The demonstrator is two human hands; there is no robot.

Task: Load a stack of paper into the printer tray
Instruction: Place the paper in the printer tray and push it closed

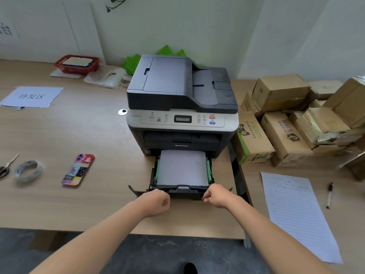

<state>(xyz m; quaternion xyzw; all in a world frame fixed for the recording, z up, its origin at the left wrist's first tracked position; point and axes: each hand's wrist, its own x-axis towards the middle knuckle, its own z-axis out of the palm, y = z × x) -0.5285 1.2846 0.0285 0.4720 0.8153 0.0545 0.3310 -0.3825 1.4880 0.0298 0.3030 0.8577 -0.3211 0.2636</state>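
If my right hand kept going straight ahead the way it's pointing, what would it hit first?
Probably the pulled-out paper tray: the right hand is already at its front edge, with the printer body behind. Actual contact is unclear.

The printer [182,107] carried "lenovo" on its front panel. A white sheet [32,96] near the surface's left edge read "待发区".

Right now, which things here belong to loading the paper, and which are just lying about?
Job: printer; its pulled-out tray; paper stack in it; left hand and right hand at the tray's front.

Lying about: phone; tape roll; scissors; pen; printed form; cardboard boxes; red basket.
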